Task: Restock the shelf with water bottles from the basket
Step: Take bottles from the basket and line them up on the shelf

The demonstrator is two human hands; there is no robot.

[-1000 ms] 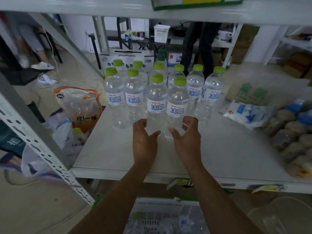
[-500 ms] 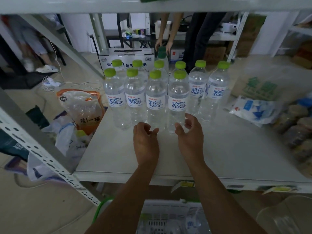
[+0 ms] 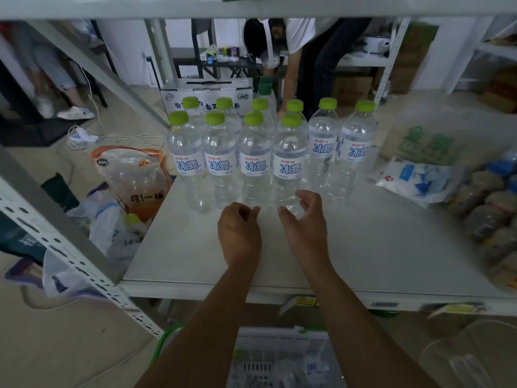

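Several clear water bottles (image 3: 254, 161) with green caps stand upright in rows on the white shelf (image 3: 363, 247). My left hand (image 3: 239, 232) hovers over the shelf just in front of the front row, fingers loosely curled, holding nothing. My right hand (image 3: 305, 226) sits beside it, fingers relaxed and empty, its fingertips close to the base of the fourth front bottle (image 3: 289, 163) without gripping it. Below the shelf edge the white basket (image 3: 279, 359) with a green handle shows, with a bottle or so dimly visible inside.
A white and blue bag (image 3: 419, 180) and stacked packets (image 3: 489, 219) lie on the shelf at right. An orange bag (image 3: 134, 177) and plastic bags sit on the floor left of the shelf. A person (image 3: 302, 51) bends down behind the shelf. A slanted metal brace (image 3: 56, 239) crosses left.
Both hands have let go of the two front bottles and drawn back toward me. The bottles now stand in line with the front row. The person behind has bent lower.
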